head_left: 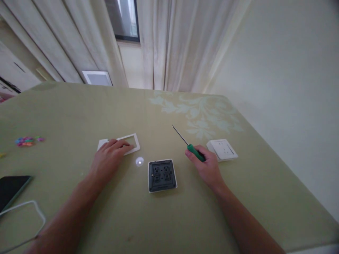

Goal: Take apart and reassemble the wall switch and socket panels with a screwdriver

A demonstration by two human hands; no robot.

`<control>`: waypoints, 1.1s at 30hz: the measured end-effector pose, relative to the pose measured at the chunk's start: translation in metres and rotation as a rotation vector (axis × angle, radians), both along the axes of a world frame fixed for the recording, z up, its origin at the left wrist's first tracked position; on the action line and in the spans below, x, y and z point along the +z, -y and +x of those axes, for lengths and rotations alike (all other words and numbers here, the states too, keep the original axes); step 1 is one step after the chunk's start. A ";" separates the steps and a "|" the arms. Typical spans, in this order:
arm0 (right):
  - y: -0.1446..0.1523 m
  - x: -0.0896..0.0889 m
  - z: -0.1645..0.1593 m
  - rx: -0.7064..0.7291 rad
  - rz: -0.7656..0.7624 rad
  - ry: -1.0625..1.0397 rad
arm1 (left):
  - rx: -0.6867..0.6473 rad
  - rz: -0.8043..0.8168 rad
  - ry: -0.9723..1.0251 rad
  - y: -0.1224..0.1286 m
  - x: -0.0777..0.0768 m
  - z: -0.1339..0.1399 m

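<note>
My left hand [112, 152] is over a thin white rectangular frame [137, 141] on the table, its fingers bent across the frame and covering part of it. A white flat piece [102, 143] shows just beyond that hand. My right hand [205, 164] is closed around the green handle of a screwdriver [194, 151], whose thin shaft points up and to the left. Between the hands a socket unit [162, 175] lies with its dark back up and a white rim around it. A small clear round disc [139, 161] is near the frame.
A white wall socket [224, 149] lies face up beyond my right hand. Small coloured pieces [26, 141] lie at the left. A dark tablet-like device [13, 190] and a white cable [34, 204] are at the near left. A wall borders the table [164, 222] on the right.
</note>
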State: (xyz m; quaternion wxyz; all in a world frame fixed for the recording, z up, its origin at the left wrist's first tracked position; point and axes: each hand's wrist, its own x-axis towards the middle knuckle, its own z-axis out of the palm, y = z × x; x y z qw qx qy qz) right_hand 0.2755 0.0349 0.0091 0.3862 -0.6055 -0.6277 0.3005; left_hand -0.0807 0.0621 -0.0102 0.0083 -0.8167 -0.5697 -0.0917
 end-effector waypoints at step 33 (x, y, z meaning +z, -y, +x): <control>-0.010 -0.018 -0.007 0.087 0.083 -0.072 | -0.198 0.279 0.228 0.015 -0.009 0.046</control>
